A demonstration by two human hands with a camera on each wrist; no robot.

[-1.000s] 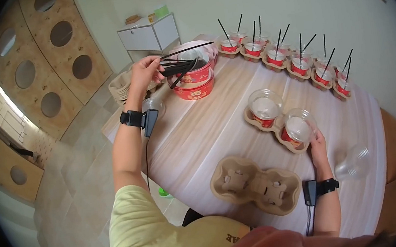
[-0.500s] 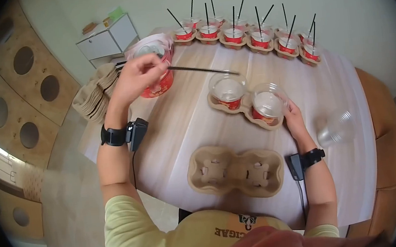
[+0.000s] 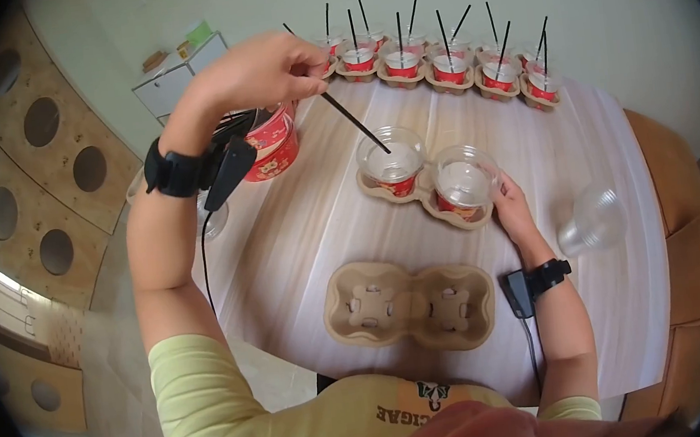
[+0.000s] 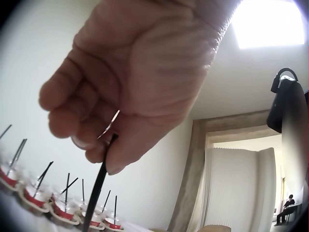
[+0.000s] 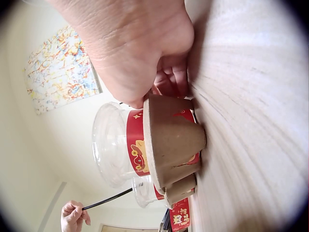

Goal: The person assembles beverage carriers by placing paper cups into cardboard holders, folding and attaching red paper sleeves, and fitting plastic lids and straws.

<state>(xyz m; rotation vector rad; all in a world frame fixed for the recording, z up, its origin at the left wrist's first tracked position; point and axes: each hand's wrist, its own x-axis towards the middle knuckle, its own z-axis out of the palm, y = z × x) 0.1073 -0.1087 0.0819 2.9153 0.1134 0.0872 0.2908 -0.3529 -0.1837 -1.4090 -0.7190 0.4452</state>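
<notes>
Leftmost, a red patterned paper bucket (image 3: pixel 272 156) stands on the pale wood-grain table (image 3: pixel 333 220), beside my left hand (image 3: pixel 264 68). I have that hand raised above the table, its thumb and finger in a narrow pinch on the upper end of a thin black straw (image 3: pixel 354 121). The straw slants down to the right, its lower end at the wide mouth of the clear plastic cup with a red band (image 3: pixel 402 187); I can't tell whether the tip is below the rim. I'd judge it best to bring the wrist over the cup, make the straw more upright and lower it gently, because a slanted push could catch the rim and tip such a light cup. Letting go only once the tip meets the bottom seems wise.

That cup sits in the left well of a brown moulded-pulp carrier (image 3: pixel 464 221); a second clear, red-banded cup (image 3: pixel 461 180) fills the right well. At the carrier's right end, my right hand (image 3: pixel 513 208) grips its edge, thumb at the rim and fingers curled by its side. A light, steady hold there should brace both cups without squeezing the soft pulp.
</notes>
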